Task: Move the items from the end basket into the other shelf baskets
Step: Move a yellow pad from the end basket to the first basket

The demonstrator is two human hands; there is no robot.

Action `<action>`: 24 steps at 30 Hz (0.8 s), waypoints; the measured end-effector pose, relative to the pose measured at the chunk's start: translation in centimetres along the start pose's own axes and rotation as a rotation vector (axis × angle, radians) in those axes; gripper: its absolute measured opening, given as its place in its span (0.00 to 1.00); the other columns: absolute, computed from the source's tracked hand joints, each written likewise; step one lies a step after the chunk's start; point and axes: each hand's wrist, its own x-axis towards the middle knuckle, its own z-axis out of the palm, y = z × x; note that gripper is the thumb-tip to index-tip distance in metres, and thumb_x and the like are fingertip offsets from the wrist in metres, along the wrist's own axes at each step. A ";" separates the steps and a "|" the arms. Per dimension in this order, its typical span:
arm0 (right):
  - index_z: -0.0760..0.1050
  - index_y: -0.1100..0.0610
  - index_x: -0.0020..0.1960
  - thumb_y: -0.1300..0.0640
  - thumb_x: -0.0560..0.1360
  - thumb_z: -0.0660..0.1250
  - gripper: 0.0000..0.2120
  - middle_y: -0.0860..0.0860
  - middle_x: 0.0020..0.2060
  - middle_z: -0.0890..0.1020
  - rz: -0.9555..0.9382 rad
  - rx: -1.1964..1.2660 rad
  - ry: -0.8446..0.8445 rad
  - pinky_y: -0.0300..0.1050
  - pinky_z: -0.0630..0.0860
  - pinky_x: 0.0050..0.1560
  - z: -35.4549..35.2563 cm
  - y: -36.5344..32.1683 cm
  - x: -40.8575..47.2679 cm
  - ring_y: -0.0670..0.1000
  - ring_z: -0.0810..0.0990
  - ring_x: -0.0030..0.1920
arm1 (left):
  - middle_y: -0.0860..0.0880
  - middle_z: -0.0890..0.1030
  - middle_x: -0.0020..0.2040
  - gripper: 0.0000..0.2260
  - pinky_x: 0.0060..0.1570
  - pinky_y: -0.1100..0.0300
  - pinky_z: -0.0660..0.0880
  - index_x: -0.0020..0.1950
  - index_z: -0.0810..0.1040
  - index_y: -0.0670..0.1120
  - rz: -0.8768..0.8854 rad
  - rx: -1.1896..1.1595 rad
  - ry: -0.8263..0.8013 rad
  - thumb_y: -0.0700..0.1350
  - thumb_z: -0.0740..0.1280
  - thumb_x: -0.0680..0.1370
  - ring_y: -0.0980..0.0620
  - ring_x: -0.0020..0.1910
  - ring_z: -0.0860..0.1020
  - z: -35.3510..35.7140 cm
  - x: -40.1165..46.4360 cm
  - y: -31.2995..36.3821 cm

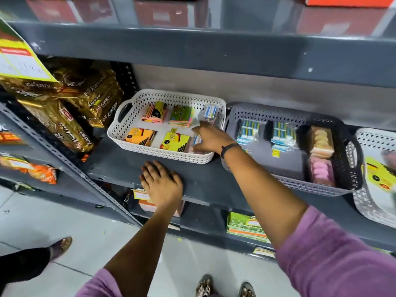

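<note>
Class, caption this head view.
Right hand reaches into the white basket of sticky notes; left hand rests on the shelf.

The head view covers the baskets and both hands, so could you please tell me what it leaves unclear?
- Small packet in the white basket: the right hand covers it, so grip and label are unreadable.
- Far-right basket: cut off by the frame edge, its contents blurred.
- Blue packs in the grey basket: print too small.

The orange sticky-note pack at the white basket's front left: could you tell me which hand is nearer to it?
Left. The left hand rests flat on the shelf edge below the orange sticky-note pack; the right hand is inside the white basket, at its right end.
</note>
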 end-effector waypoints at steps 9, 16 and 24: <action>0.76 0.62 0.63 0.60 0.76 0.64 0.16 0.62 0.64 0.76 0.327 0.132 0.666 0.48 0.69 0.66 -3.5 11.7 -15.7 0.60 0.74 0.65 | 0.35 0.51 0.76 0.29 0.73 0.45 0.46 0.75 0.51 0.37 -0.036 0.053 -0.046 0.52 0.52 0.78 0.38 0.75 0.49 -0.1 0.2 0.3; 0.73 0.73 0.62 0.74 0.72 0.61 0.19 0.72 0.59 0.77 0.744 0.092 0.614 0.56 0.70 0.63 -3.4 25.6 -25.7 0.68 0.76 0.61 | 0.36 0.48 0.77 0.30 0.73 0.46 0.43 0.75 0.48 0.37 -0.169 0.039 -0.048 0.50 0.51 0.78 0.40 0.76 0.46 0.3 -0.2 2.7; 0.63 0.54 0.73 0.46 0.73 0.68 0.32 0.60 0.71 0.69 0.676 -0.061 -0.060 0.51 0.63 0.71 -2.1 33.5 -25.9 0.59 0.68 0.70 | 0.33 0.53 0.75 0.29 0.72 0.44 0.47 0.73 0.53 0.34 -0.145 0.096 0.010 0.50 0.53 0.78 0.37 0.75 0.51 1.0 0.0 2.0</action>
